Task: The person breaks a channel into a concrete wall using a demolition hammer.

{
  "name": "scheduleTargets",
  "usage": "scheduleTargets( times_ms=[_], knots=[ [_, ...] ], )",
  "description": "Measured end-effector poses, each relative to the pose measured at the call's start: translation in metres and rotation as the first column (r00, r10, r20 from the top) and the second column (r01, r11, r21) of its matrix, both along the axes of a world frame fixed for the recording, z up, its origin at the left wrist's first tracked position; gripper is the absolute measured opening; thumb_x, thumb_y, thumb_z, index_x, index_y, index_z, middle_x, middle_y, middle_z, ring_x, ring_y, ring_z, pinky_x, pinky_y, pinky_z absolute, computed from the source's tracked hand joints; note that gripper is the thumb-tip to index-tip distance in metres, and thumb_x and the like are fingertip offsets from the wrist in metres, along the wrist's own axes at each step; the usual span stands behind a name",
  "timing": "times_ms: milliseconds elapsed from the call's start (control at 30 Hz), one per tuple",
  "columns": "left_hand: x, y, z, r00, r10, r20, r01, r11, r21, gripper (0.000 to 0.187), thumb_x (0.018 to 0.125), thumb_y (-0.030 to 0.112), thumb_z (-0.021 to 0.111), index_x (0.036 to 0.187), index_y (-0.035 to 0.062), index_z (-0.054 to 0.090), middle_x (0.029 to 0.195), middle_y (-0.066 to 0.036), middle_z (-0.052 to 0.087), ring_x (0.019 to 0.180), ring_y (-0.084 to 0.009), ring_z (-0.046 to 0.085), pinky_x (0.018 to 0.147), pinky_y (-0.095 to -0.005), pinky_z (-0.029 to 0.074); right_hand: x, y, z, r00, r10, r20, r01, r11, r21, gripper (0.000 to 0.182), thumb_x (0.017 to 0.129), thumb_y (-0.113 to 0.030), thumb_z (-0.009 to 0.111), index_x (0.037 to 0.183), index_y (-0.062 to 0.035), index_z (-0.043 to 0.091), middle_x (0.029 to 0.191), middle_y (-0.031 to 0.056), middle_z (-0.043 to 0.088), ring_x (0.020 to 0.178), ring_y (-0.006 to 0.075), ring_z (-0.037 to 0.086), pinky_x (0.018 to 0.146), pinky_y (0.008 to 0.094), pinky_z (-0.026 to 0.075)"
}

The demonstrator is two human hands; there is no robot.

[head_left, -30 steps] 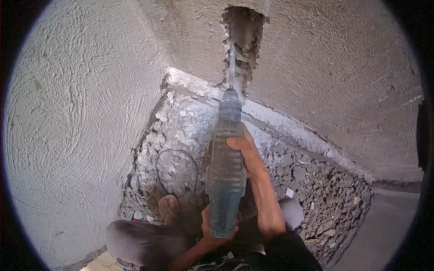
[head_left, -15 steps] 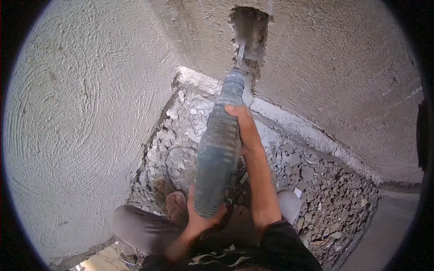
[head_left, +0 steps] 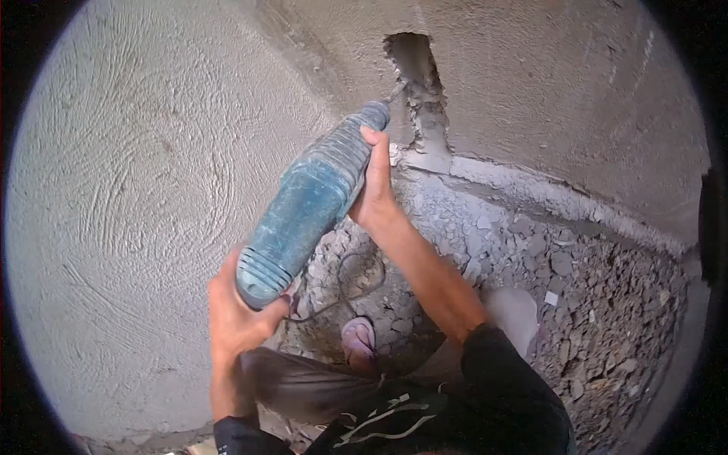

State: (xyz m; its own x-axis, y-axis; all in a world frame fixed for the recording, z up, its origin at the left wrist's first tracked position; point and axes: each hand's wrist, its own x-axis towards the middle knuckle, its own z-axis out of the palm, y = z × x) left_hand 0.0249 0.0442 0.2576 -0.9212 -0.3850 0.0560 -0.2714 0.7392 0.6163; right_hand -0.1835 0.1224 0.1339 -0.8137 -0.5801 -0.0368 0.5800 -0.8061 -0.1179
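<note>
A dusty blue-green demolition hammer (head_left: pixel 307 201) slants up and to the right across the view. My left hand (head_left: pixel 241 307) is wrapped round its rear end at the lower left. Near the front, my right hand (head_left: pixel 375 178) grips the ribbed housing from the right side, thumb on top. The chisel bit (head_left: pixel 397 91) reaches from the nose to the left edge of a rough, deep hole (head_left: pixel 412 57) cut in the plastered wall. Below the hole, a broken-out channel (head_left: pixel 431 129) runs down to the wall's foot.
A textured plaster wall (head_left: pixel 144 197) stands close on the left. Rubble (head_left: pixel 599 318) covers the ground, and a black cable (head_left: pixel 341 284) loops over it. My sandalled foot (head_left: pixel 359 337) is among the debris. A pale ledge (head_left: pixel 546 186) follows the wall's base.
The hammer's rear end has swung left and up, so the tool now lies more slanted. Its bit has shifted from inside the channel to the hole's left edge. Both hands moved with it.
</note>
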Motion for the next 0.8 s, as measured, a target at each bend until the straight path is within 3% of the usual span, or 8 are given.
scheduleTargets(
  times_ms=[33,167,400,433,533,633,700,800],
  knots=[
    [-0.003,-0.002,0.011,1.0,-0.011,0.008,0.011,1.0,-0.009,0.064,0.062,0.005,0.07,0.124,-0.0051,0.056,0.093,-0.014,0.071,0.085,-0.0214,0.07,0.082,-0.0316,0.054,0.0,-0.004,-0.001,0.999,-0.03,-0.041,0.03,1.0,0.01,0.065,0.083,-0.058,0.055,0.114,-0.0021,0.059,0.103,0.0162,0.067,0.097,0.0305,0.067,0.089,0.0449,0.056],
    [-0.018,0.001,0.044,0.995,-0.09,0.047,0.099,0.958,-0.269,0.074,0.059,0.01,0.069,0.129,-0.0067,0.054,0.099,-0.018,0.071,0.091,-0.0254,0.071,0.087,-0.0351,0.054,-0.012,0.007,0.006,0.988,0.057,-0.143,-0.075,0.99,-0.12,0.07,0.083,-0.061,0.056,0.124,-0.0048,0.051,0.116,0.0143,0.061,0.11,0.0301,0.06,0.1,0.0479,0.046],
    [-0.069,-0.016,0.085,0.964,-0.225,0.142,0.266,0.844,-0.466,0.08,0.052,0.012,0.071,0.128,-0.0065,0.055,0.103,-0.021,0.069,0.097,-0.0316,0.07,0.09,-0.0436,0.055,-0.041,0.009,0.019,0.987,-0.044,-0.154,0.017,0.985,-0.171,0.076,0.083,-0.066,0.051,0.129,-0.0056,0.051,0.121,0.014,0.061,0.112,0.0269,0.059,0.1,0.0471,0.045],
    [-0.076,-0.021,0.089,0.956,-0.274,0.103,0.273,0.708,-0.651,0.081,0.052,0.012,0.072,0.129,-0.0069,0.054,0.103,-0.021,0.069,0.097,-0.0322,0.07,0.091,-0.0444,0.055,-0.045,0.008,0.022,0.984,-0.053,-0.172,0.029,0.99,-0.141,0.079,0.083,-0.069,0.048,0.13,-0.0061,0.052,0.122,0.0139,0.061,0.114,0.0266,0.058,0.099,0.0473,0.045],
    [-0.086,-0.045,0.109,0.947,-0.304,0.104,0.268,0.564,-0.781,0.085,0.056,0.015,0.084,0.131,-0.0073,0.05,0.106,-0.023,0.068,0.1,-0.0336,0.069,0.089,-0.0457,0.056,-0.056,-0.004,0.033,0.964,-0.127,-0.234,0.083,0.978,-0.189,0.093,0.074,-0.084,0.048,0.131,-0.0101,0.055,0.128,0.0125,0.058,0.123,0.0316,0.051,0.104,0.052,0.038],
    [-0.107,-0.039,0.127,0.96,-0.248,0.133,0.273,0.708,-0.651,0.064,0.068,0.012,0.086,0.122,-0.0045,0.056,0.108,-0.016,0.069,0.097,-0.026,0.069,0.083,-0.0394,0.055,-0.066,-0.01,0.038,0.959,-0.191,-0.209,0.131,0.954,-0.27,0.091,0.079,-0.081,0.043,0.134,-0.0082,0.051,0.136,0.0136,0.052,0.128,0.0311,0.046,0.104,0.0537,0.038],
    [-0.117,-0.041,0.138,0.943,-0.291,0.165,0.318,0.629,-0.709,0.062,0.068,0.013,0.087,0.12,-0.0042,0.058,0.106,-0.016,0.07,0.096,-0.0255,0.069,0.082,-0.0382,0.056,-0.072,-0.011,0.042,0.961,-0.205,-0.188,0.14,0.941,-0.308,0.091,0.081,-0.081,0.04,0.134,-0.0083,0.051,0.139,0.0139,0.051,0.129,0.0315,0.044,0.105,0.0546,0.038],
    [-0.129,-0.035,0.147,0.933,-0.316,0.173,0.335,0.584,-0.739,0.057,0.067,0.011,0.086,0.116,-0.0036,0.059,0.104,-0.015,0.07,0.092,-0.0253,0.069,0.08,-0.0342,0.055,-0.08,-0.014,0.044,0.959,-0.248,-0.136,0.192,0.924,-0.332,0.074,0.084,-0.074,0.043,0.124,-0.0135,0.056,0.119,0.0097,0.063,0.113,0.027,0.058,0.093,0.0522,0.046]
  ],
)
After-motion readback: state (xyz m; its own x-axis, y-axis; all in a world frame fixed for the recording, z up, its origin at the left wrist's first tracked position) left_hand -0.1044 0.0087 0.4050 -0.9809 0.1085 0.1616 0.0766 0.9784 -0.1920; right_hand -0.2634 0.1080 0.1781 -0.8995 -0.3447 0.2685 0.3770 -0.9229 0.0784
